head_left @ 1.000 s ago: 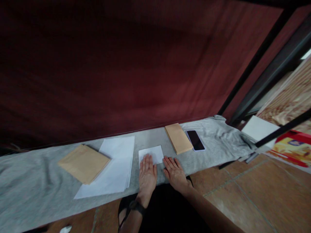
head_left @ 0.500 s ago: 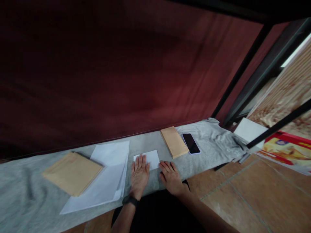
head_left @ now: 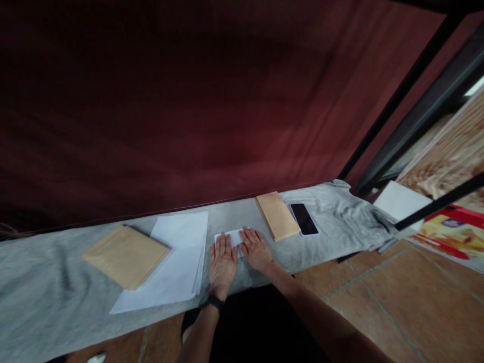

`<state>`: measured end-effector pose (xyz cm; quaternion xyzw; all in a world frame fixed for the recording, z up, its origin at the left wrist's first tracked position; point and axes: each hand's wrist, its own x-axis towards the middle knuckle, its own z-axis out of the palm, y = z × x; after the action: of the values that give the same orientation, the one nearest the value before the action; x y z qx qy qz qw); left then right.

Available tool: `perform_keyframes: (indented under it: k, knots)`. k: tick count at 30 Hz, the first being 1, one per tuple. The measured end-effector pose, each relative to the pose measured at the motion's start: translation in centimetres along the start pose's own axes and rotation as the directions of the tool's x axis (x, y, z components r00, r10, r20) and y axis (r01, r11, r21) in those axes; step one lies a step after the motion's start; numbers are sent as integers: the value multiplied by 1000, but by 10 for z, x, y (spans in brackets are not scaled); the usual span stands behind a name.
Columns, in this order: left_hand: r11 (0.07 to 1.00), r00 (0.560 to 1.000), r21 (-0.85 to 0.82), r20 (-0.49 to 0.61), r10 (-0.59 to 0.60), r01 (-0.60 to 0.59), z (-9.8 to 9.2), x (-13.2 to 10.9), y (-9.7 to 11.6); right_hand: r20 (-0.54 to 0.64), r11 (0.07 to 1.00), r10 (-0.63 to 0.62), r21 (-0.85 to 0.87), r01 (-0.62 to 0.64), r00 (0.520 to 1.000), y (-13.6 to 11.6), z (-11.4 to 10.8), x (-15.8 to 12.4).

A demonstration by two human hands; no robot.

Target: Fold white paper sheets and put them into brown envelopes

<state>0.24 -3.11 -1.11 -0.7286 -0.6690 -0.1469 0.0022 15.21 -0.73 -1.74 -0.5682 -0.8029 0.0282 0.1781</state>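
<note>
A small white piece of paper (head_left: 235, 237), which looks folded, lies on the grey cloth in front of me. Flat on its left part rests my left hand (head_left: 223, 263), fingers stretched out. My right hand (head_left: 256, 248) lies over its right edge, also with fingers extended and palm down. Between them the two hands cover much of the paper. To the left are several large white sheets (head_left: 179, 267), partly under a stack of brown envelopes (head_left: 126, 257). Right of my hands is a narrower stack of brown envelopes (head_left: 278, 216).
A phone (head_left: 304, 219) lies beside the narrow envelopes. The grey cloth (head_left: 34, 292) covers the long bench, bunched at the right end. Behind it rises a dark red surface (head_left: 212, 126). Black bars, a white box (head_left: 401, 201) and a printed red box (head_left: 454, 232) stand at the right.
My right hand has moved from beside the paper onto its right edge. The left hand stays flat on the paper. The view has shifted slightly.
</note>
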Motion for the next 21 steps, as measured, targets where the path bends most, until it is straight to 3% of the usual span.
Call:
perform_keyframes:
  k: [7, 11, 17, 21]
  knots:
    - [999, 998, 6, -37, -50, 50, 0, 0, 1, -82, 996, 88, 1, -88, 993, 10, 6, 13]
    - [995, 991, 9, -81, -102, 103, 1, 0, 3, -107, 989, 143, -27, -146, 984, 7, 1, 4]
    - [991, 990, -84, -82, -112, 105, -4, -1, 1, -61, 998, -70, 1, 70, 996, -9, -7, -41]
    - [959, 980, -246, -103, -170, 140, -8, -4, -4, -26, 998, -60, 3, 60, 998, -17, -12, -53]
